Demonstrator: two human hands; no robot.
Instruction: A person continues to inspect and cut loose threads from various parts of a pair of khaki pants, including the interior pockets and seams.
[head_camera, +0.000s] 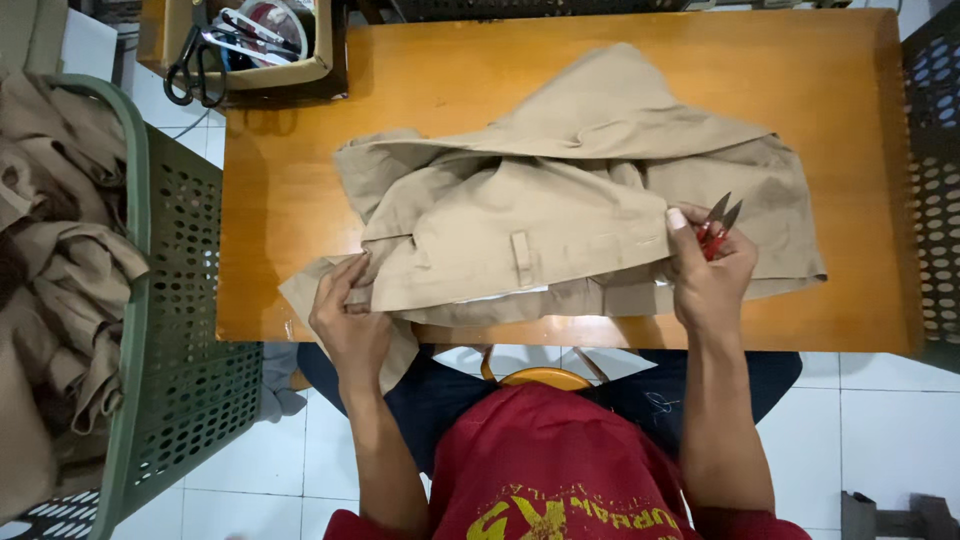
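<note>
A khaki garment (570, 210) lies rumpled across the orange wooden table (300, 150); the left hand (345, 320) pinches its near edge at the table's front, while the right hand (710, 265) presses on the cloth and grips small red-handled thread snips (718, 225), blades pointing away; a green perforated basket (170, 330) heaped with more khaki cloth stands to the left; a cardboard box (250, 45) of scissors sits at the far corner.

**Khaki garment spread out, snips in hand**

A rumpled khaki garment (560, 215) lies unfolded across the wooden table, belt loop facing up, near edge hanging over the table's front. Small red-handled thread snips (718, 226) sit by its right side, blades pointing up and slightly apart.
</note>
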